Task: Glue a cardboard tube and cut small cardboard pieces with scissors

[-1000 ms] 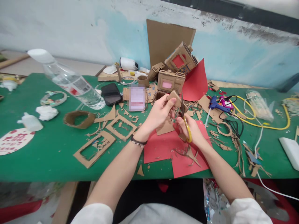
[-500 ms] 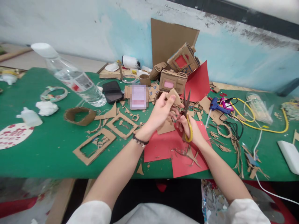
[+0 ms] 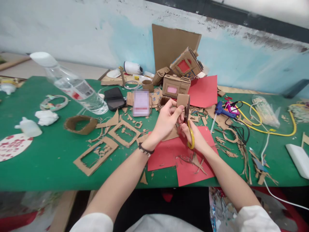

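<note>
**Cardboard piece and scissors, held over the counter**

Item 1. Your left hand [image 3: 167, 117] is closed on a small cardboard piece [image 3: 182, 100], pinched by its lower edge between thumb and fingers. The piece stands roughly upright above the hand, its flat face turned toward you, lifted clear of the counter [image 3: 48, 154].

Item 2. Your right hand [image 3: 194, 135] is wrapped around the yellow handle loops of the scissors [image 3: 188, 124]. The long axis of the scissors runs up and away from you, blades pointing toward the far wall. The blades lie against the right edge of the cardboard piece; whether they are parted or closed cannot be told, as they read as one dark line.

Relation that matters. The cardboard piece lies just above and between the two hands, with the left hand holding it and the right hand directly beside it on the right. The blades meet the piece from below, along its right side, almost parallel to that edge.

Item 3. Below the hands: red paper [image 3: 183, 154] lying flat on the counter, strewn with cardboard slivers.

Item 4. Nearby: a cardboard model [image 3: 175, 85] behind the hands, a blue glue gun [image 3: 223, 109] to the right, cardboard frames [image 3: 95, 154] and a plastic bottle [image 3: 72, 85] to the left.
</note>
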A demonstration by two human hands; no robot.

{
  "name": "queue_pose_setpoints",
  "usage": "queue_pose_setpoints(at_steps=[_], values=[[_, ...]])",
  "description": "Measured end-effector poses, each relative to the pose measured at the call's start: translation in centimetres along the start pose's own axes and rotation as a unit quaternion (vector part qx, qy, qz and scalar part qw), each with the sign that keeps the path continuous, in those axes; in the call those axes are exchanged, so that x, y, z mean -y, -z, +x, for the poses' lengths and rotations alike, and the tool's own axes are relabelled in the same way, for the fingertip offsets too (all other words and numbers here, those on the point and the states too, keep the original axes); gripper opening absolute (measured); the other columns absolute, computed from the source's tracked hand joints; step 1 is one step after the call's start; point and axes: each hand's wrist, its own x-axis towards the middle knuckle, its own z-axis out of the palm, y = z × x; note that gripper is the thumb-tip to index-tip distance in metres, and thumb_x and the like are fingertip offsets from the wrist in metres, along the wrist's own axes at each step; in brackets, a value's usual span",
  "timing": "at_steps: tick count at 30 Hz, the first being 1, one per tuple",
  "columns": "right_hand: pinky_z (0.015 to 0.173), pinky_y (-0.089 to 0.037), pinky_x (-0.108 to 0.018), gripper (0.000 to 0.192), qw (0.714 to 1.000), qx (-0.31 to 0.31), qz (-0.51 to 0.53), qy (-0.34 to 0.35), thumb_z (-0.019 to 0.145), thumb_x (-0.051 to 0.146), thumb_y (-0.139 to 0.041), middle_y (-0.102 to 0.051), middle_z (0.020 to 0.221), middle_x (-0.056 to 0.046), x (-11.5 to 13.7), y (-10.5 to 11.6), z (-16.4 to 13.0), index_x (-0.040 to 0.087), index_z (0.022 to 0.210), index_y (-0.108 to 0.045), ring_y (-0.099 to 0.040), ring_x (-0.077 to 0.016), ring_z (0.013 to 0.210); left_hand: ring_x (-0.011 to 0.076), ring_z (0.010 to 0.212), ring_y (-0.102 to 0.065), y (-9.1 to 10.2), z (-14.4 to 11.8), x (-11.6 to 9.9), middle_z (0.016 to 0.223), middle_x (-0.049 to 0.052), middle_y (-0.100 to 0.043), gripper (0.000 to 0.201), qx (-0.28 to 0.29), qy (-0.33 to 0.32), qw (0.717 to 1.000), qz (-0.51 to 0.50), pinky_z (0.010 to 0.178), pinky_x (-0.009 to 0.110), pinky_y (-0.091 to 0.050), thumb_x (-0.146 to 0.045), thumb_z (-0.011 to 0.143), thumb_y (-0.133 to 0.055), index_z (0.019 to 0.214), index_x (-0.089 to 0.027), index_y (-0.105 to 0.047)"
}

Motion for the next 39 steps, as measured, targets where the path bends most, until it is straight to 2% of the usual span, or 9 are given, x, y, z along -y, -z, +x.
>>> queue_pose_setpoints(at_steps=[3,7,11,16,21,29,32,35,39], values=[[0.075,-0.058,-0.040,0.061,1.000,-0.017,-0.001,-0.012,0.104,0.086,-0.051,-0.068,0.092,-0.007,0.5,0.2,0.0,0.026,0.112,-0.060,-0.063,-0.0244,0.082,0.0090,0.051,-0.057,-0.2,-0.2,0.2,0.059,-0.007,-0.062,0.057,0.022,0.015,1.000,-0.002,0.052,0.019,-0.047,-0.069,0.095,-0.081,0.089,-0.025,-0.045],[0.069,-0.055,-0.036,0.064,0.999,-0.024,0.005,-0.024,0.102,0.089,-0.050,-0.070,0.092,-0.007,1.3,0.1,0.1,0.026,0.108,-0.059,-0.063,-0.0227,0.079,0.0079,0.046,-0.050,-0.4,-0.4,0.5,0.059,-0.009,-0.052,0.055,0.041,0.040,0.998,-0.022,0.046,0.020,-0.043,-0.070,0.095,-0.080,0.093,-0.025,-0.049],[0.058,-0.050,-0.033,0.067,0.998,-0.022,0.004,-0.061,0.100,0.092,-0.048,-0.070,0.076,-0.003,2.0,0.0,-0.1,0.026,0.103,-0.062,-0.063,-0.0205,0.063,0.0092,0.047,-0.051,0.0,-0.4,0.5,0.063,-0.008,-0.049,0.051,0.060,0.060,0.996,-0.018,0.044,0.021,-0.044,-0.068,0.096,-0.080,0.098,-0.026,-0.053],[0.045,-0.042,-0.031,0.066,0.994,-0.019,0.012,-0.110,0.100,0.092,-0.050,-0.062,0.059,0.003,2.1,-0.1,-0.4,0.027,0.100,-0.061,-0.050,-0.0164,0.043,0.0095,0.050,-0.050,0.7,-0.1,-0.2,0.064,-0.007,-0.049,0.052,0.085,0.052,0.995,0.009,0.048,0.022,-0.050,-0.071,0.097,-0.078,0.097,-0.026,-0.052],[0.059,-0.049,-0.032,0.061,0.999,-0.028,0.001,-0.039,0.103,0.086,-0.052,-0.070,0.080,-0.001,1.0,0.4,-0.1,0.026,0.102,-0.060,-0.059,-0.0173,0.060,0.0122,0.048,-0.055,1.5,-0.2,-1.4,0.062,-0.006,-0.052,0.050,0.144,0.074,0.985,0.054,0.049,0.025,-0.055,-0.071,0.099,-0.074,0.097,-0.025,-0.054],[0.055,-0.039,-0.031,0.062,0.989,-0.030,-0.128,-0.060,0.099,0.088,-0.055,-0.060,0.061,0.002,2.4,1.3,-0.3,0.027,0.087,-0.054,-0.051,-0.0179,0.056,0.0156,0.052,-0.067,3.7,-0.1,-3.4,0.064,-0.001,-0.064,0.051,0.192,0.111,0.970,0.103,0.052,0.026,-0.058,-0.067,0.097,-0.078,0.088,-0.024,-0.054],[0.055,-0.039,-0.032,0.061,0.989,-0.051,-0.125,-0.059,0.100,0.088,-0.053,-0.060,0.061,0.002,2.5,1.4,-0.2,0.028,0.089,-0.056,-0.053,-0.0184,0.055,0.0158,0.059,-0.072,3.0,-0.1,-2.7,0.072,0.001,-0.071,0.051,0.179,0.120,0.974,0.065,0.056,0.026,-0.061,-0.069,0.098,-0.076,0.090,-0.023,-0.053],[0.055,-0.041,-0.032,0.061,0.991,-0.066,-0.093,-0.067,0.102,0.087,-0.051,-0.060,0.062,0.002,2.1,1.6,0.1,0.028,0.089,-0.054,-0.054,-0.0185,0.052,0.0111,0.054,-0.064,1.4,-0.1,-1.3,0.073,-0.003,-0.067,0.051,0.128,0.097,0.987,0.033,0.052,0.022,-0.057,-0.070,0.099,-0.073,0.093,-0.023,-0.056],[0.059,-0.043,-0.033,0.059,0.993,-0.051,-0.094,-0.050,0.103,0.085,-0.050,-0.061,0.068,0.001,2.1,2.1,0.2,0.028,0.092,-0.054,-0.053,-0.0190,0.058,0.0099,0.047,-0.055,0.2,-0.1,0.1,0.071,-0.004,-0.061,0.056,0.102,0.071,0.992,0.032,0.043,0.023,-0.047,-0.076,0.098,-0.071,0.089,-0.024,-0.053]])
